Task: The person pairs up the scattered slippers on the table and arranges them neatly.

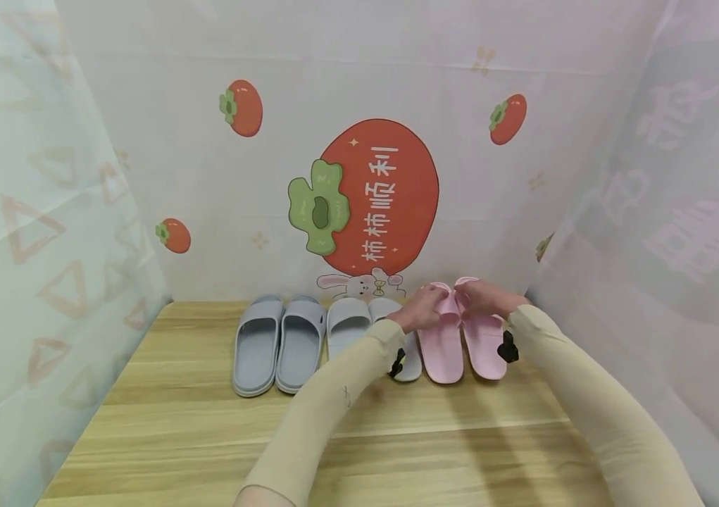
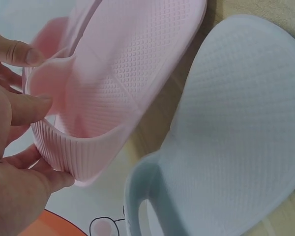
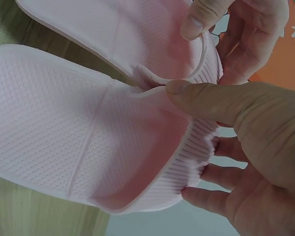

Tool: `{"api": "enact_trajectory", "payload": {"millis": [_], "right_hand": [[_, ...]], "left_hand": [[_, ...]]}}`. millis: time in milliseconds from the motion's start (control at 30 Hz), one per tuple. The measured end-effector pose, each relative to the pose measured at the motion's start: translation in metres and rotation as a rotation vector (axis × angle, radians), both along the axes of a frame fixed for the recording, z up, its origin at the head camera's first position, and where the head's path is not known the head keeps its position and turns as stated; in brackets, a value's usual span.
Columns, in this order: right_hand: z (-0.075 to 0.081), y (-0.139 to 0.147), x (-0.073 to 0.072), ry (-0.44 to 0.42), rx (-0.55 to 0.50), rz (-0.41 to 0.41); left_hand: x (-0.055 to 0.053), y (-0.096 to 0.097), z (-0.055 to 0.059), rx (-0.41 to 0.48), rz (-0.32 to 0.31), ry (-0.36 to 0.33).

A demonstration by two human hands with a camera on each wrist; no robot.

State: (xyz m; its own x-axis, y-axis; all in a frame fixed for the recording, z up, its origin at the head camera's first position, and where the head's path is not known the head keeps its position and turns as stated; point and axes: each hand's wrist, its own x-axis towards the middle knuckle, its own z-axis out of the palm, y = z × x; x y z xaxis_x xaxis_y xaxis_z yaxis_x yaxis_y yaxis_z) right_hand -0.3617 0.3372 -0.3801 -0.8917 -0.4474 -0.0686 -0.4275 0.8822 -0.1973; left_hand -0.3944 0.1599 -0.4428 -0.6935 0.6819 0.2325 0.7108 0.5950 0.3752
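Observation:
Two pink slippers lie side by side at the right end of a row, toes toward the back wall. My left hand (image 1: 421, 310) grips the strap of the left pink slipper (image 1: 441, 352), thumb inside the opening and fingers along the ribbed outside, as the left wrist view shows. My right hand (image 1: 486, 299) holds the strap of the right pink slipper (image 1: 484, 352) likewise, its thumb (image 3: 191, 96) pressing the strap's inner edge. The straps' inner sides meet between the two hands. In the head view, my hands hide parts of both straps.
Left of the pink pair stands a light grey pair (image 1: 349, 331), partly hidden by my left sleeve. Farther left is a darker grey pair (image 1: 258, 355). All rest on a wood-grain surface (image 1: 194, 436). A printed cloth wall (image 1: 460, 232) rises behind, with cloth at both sides.

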Motion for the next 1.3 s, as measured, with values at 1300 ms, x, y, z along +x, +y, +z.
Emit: {"api": "enact_trajectory", "payload": {"millis": [1300], "right_hand": [[-0.024,-0.009,-0.018,-0.026,0.021,-0.014]], "left_hand": [[-0.020,0.008,-0.033,0.154,0.073,-0.217]]}}
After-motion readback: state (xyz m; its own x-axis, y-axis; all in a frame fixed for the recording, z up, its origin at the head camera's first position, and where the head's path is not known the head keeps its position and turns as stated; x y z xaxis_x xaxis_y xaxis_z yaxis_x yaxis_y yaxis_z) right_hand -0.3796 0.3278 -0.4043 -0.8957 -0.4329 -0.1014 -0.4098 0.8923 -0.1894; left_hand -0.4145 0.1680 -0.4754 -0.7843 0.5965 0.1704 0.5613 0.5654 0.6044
